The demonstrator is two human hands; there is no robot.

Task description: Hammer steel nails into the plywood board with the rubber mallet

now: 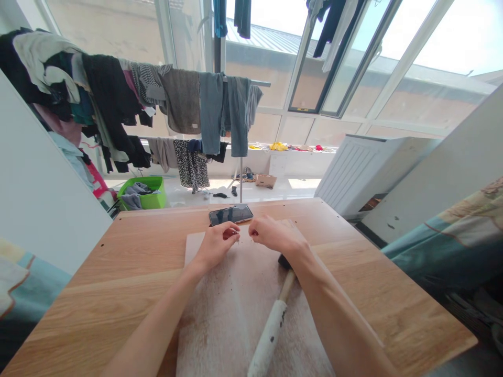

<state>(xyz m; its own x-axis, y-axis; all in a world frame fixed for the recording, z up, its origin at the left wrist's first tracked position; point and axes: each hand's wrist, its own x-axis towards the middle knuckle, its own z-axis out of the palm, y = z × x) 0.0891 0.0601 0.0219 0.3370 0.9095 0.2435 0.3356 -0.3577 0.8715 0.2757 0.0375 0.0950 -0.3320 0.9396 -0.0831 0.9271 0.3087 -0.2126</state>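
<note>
My left hand (218, 242) and my right hand (271, 234) rest close together on a pale worn board (228, 309) that lies on a wooden table (118, 283). Both hands have their fingers curled in a pinch; something tiny, perhaps a small nail, shows between them but I cannot make it out. A hammer (275, 319) with a white-wrapped handle lies on the board under my right forearm, its dark head partly hidden by the wrist. A black phone (230, 214) lies just beyond my fingers.
A rack of hanging clothes (157, 104) stands behind the table before large windows. A green basket (146, 192) of laundry sits on the floor at left. White panels (365, 167) lean at right. Patterned fabric (451, 241) lies at the right edge.
</note>
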